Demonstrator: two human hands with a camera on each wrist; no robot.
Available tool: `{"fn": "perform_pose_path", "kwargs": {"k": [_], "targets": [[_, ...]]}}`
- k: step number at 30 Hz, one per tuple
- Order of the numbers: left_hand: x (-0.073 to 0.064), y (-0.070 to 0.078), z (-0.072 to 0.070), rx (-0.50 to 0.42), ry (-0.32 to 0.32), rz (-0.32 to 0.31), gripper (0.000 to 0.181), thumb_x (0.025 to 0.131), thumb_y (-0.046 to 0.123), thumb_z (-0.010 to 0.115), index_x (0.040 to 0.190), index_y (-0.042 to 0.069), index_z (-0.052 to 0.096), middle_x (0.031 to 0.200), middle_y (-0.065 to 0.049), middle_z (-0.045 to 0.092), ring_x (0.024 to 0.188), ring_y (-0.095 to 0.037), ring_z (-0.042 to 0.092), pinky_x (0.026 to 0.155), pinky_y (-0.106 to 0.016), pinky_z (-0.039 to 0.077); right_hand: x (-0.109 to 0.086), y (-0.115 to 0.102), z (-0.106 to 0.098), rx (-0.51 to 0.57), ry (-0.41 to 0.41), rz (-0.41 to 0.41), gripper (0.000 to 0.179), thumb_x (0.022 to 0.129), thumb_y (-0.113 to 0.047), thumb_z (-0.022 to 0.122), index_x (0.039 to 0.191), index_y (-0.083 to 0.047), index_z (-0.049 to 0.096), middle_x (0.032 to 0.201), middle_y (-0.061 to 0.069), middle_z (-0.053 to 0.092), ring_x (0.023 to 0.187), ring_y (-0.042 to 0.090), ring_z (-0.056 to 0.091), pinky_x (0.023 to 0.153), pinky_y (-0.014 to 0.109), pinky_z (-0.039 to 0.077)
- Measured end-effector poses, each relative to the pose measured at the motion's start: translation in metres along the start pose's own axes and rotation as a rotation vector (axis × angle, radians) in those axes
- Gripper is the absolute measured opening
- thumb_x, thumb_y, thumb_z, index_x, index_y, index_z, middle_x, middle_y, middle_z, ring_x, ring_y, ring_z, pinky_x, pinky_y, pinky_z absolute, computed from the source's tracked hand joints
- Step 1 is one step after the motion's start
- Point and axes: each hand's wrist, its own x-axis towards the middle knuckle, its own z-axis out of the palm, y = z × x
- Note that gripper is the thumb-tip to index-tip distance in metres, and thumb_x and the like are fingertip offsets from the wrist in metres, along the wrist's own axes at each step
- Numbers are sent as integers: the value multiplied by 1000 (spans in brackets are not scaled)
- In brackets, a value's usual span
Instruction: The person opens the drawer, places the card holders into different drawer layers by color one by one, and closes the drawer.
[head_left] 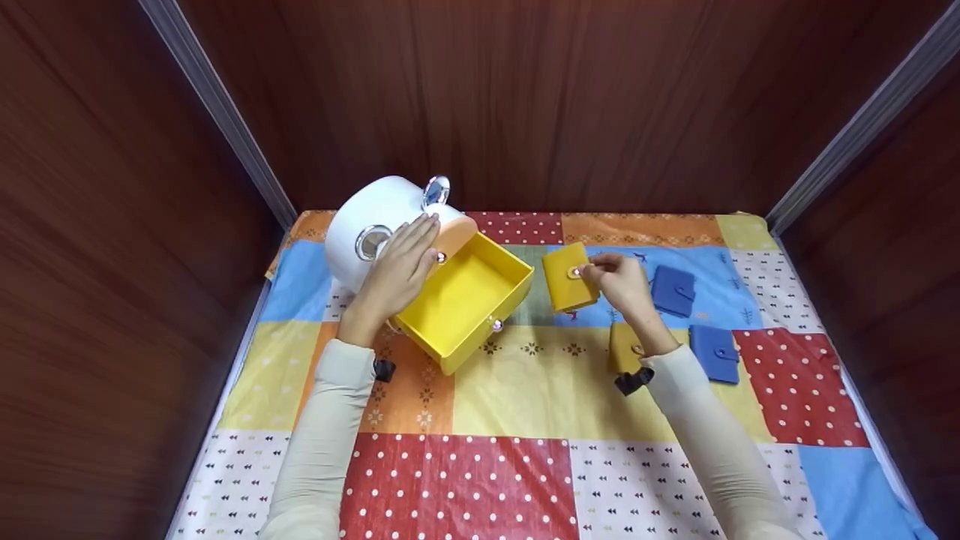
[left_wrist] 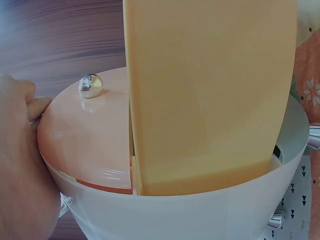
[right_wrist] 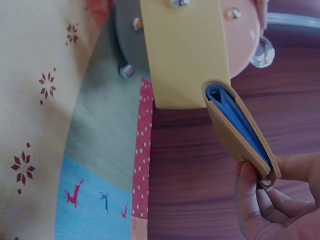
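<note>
Just right of an open yellow box-shaped plastic drawer (head_left: 465, 292), a person's right hand (head_left: 622, 283) pinches a yellow rectangular leather-look wallet (head_left: 564, 279) by its snap edge. The left hand (head_left: 397, 262), straight-fingered and holding nothing, rests on the round white plastic cabinet (head_left: 358, 211) left of the drawer. A firm pinch, clear of the drawer's rim, should serve best.

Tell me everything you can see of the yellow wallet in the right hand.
The yellow wallet is small, folded shut and leather-like, with a strap and a round, shiny snap at one edge. Blue inner layers show at its open end. The right hand pinches it at the strap edge, holding it tilted above the patterned cloth, right of the open yellow drawer and apart from it.
</note>
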Motion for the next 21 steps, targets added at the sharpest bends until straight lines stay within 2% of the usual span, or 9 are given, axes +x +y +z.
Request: {"fn": "perform_pose_path", "kwargs": {"k": [6,13,21], "targets": [[0,0,0,-3,-6,-5,55,117,32,37,167,11,33,177,-1,28,166,-24,22,139,-42,11,1,-8,-1,9,1,-4,34,101,-20,69,126,3,74,115,20,76,94,18,68,75,23,55],[-1,1,0,-4,-3,-4,55,117,32,36,167,11,33,177,-1,28,166,-24,22,139,-42,11,2,-18,3,35,10,-14,37,99,-17,70,129,6,72,116,24,76,91,13,69,75,18,55],[0,1,0,7,-16,-15,55,117,35,35,168,13,31,177,0,27,167,-22,21,139,-40,9,5,-22,7,56,21,-29,32,98,-15,70,123,5,75,109,18,76,87,11,67,73,18,54]]}}
